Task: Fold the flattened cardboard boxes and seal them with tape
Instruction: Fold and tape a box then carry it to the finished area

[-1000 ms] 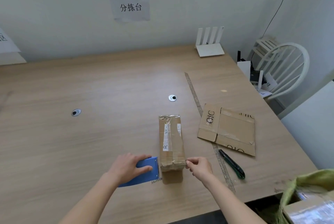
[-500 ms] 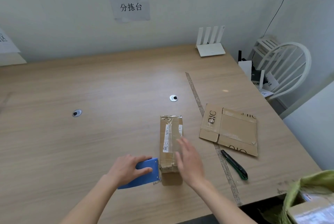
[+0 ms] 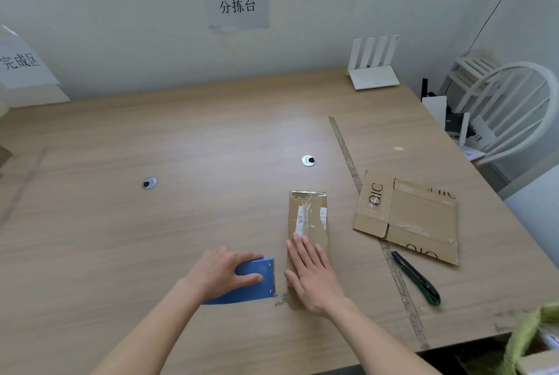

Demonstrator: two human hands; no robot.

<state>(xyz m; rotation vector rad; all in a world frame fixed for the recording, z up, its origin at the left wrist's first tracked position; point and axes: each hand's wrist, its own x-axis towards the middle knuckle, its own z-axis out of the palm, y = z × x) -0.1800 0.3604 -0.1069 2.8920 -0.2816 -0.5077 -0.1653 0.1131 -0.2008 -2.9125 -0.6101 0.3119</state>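
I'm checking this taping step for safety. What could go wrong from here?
The left hand grips the blue tape dispenser with its toothed edge close beside the right hand, which lies flat on the folded box; a slip could scrape it. The utility knife lies near the table edge and might get knocked off.

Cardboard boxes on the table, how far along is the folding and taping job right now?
One box is folded up, with clear tape along its top. In hand: the right hand presses flat on that top, while the left hand grips the blue tape dispenser beside it. Left: the flattened box to the right is still unfolded, near the utility knife.
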